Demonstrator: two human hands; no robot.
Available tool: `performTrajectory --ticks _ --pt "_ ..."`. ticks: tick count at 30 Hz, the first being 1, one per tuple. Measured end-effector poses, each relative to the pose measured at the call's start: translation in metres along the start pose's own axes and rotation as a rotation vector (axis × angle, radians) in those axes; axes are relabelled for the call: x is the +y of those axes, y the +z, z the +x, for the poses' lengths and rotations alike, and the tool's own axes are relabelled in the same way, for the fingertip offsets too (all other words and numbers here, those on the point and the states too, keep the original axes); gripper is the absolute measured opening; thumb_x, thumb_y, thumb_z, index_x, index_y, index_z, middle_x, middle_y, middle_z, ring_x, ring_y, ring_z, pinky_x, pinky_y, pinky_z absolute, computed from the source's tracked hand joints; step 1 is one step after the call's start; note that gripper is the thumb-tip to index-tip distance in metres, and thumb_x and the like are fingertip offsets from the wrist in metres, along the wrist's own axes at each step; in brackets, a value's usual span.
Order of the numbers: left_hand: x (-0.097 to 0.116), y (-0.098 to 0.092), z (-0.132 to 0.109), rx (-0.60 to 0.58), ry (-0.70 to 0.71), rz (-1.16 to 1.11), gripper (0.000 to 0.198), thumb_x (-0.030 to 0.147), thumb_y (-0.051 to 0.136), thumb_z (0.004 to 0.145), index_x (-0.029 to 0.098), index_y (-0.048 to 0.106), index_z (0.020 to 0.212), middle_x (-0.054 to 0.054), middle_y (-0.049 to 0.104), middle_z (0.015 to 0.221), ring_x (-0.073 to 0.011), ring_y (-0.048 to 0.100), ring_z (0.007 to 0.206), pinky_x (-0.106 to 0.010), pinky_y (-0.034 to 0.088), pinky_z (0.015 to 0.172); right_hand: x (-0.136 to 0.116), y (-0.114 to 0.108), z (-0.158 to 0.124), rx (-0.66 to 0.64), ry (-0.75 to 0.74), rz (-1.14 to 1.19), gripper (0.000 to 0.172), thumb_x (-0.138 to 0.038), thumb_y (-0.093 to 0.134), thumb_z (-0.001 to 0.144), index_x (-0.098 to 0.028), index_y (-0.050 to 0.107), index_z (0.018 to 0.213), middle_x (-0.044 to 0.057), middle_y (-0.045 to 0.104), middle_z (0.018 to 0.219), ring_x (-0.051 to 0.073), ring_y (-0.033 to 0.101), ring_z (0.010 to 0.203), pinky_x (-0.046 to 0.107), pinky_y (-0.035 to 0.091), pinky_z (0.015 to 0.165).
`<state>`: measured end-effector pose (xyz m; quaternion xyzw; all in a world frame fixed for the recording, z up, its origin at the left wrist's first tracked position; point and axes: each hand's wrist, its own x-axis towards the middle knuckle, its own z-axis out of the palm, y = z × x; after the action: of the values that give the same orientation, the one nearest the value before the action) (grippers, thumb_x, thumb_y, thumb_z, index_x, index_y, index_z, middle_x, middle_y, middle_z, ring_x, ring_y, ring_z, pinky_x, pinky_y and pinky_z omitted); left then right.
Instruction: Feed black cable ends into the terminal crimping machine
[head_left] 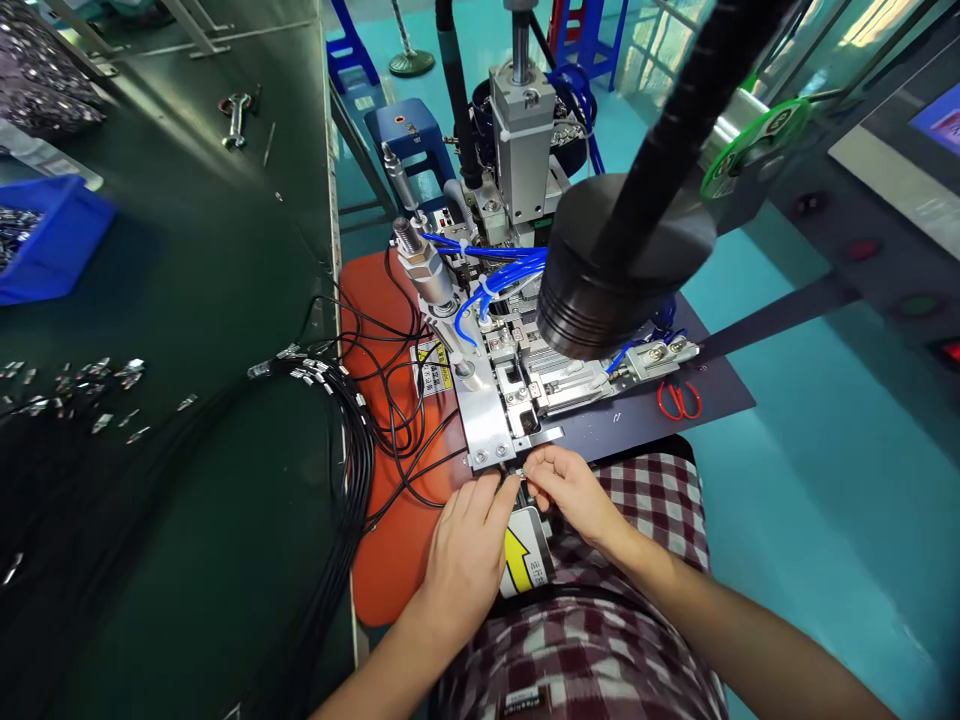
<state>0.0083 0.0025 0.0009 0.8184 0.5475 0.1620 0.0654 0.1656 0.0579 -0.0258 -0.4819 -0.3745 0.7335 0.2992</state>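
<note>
My left hand [469, 530] is closed at the front edge of a metal bench machine [487, 415], thumb and forefinger pinched together. A black cable [412, 492] runs up to its fingers; whether they grip it is hidden. Just to the right, my right hand [570, 492] pinches something small and pale, too small to name. The fingertips of both hands almost meet in front of the machine's metal plate. Below them is a white label with a yellow arrow [517, 562]. Looped black cables [360, 440] with metal ends hang over the table edge to the left.
A dark green table [225, 560] fills the left side, with loose metal connectors [112, 385], a blue bin [52, 240] and a wrench [237, 122]. A black duct nozzle [622, 260] hangs over the machine. Red-handled scissors [679, 402] lie at right, near an orange board [390, 580].
</note>
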Motion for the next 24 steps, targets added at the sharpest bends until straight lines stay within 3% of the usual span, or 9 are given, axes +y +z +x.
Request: performTrajectory --ticks 8,11,17,24 --pt "-0.0084 0.0040 -0.0029 0.065 -0.100 -0.276 0.034 0.008 0.038 0.090 0.016 0.060 0.114 -0.008 0.062 0.096 -0.0185 0.056 0.088 -0.031 0.051 0.075 -0.0018 0.0015 -0.0032 -0.005 -0.020 -0.043 0.027 -0.042 0.058 0.081 -0.019 0.050 0.070 -0.007 0.048 0.050 0.009 0.040 0.045 0.024 0.032 0.050" --pt "-0.0088 0.0053 -0.0050 0.052 -0.090 -0.259 0.035 0.008 0.037 0.091 0.017 0.059 0.117 -0.008 0.063 0.099 -0.0190 0.056 0.090 -0.033 0.051 0.077 -0.0026 -0.0001 -0.0030 0.006 -0.052 -0.114 0.024 -0.041 0.057 0.083 -0.019 0.051 0.074 -0.007 0.050 0.049 0.010 0.042 0.046 0.025 0.034 0.052" --pt "-0.0070 0.0074 -0.0060 0.035 -0.048 -0.149 0.034 0.009 0.040 0.090 0.014 0.058 0.119 -0.010 0.063 0.100 -0.0210 0.056 0.089 -0.035 0.051 0.077 -0.0031 -0.0015 0.0003 -0.056 0.078 0.044 0.030 -0.041 0.061 0.079 -0.019 0.048 0.064 -0.006 0.047 0.055 0.008 0.041 0.044 0.024 0.030 0.048" --pt "-0.0065 0.0071 -0.0032 0.038 -0.047 -0.158 0.033 0.007 0.040 0.088 0.012 0.060 0.115 -0.010 0.063 0.096 -0.0211 0.055 0.085 -0.035 0.052 0.074 0.0063 -0.0019 -0.0057 -0.046 -0.050 -0.044 0.040 -0.055 0.054 0.087 -0.020 0.048 0.069 -0.005 0.050 0.058 0.010 0.046 0.049 0.025 0.034 0.053"
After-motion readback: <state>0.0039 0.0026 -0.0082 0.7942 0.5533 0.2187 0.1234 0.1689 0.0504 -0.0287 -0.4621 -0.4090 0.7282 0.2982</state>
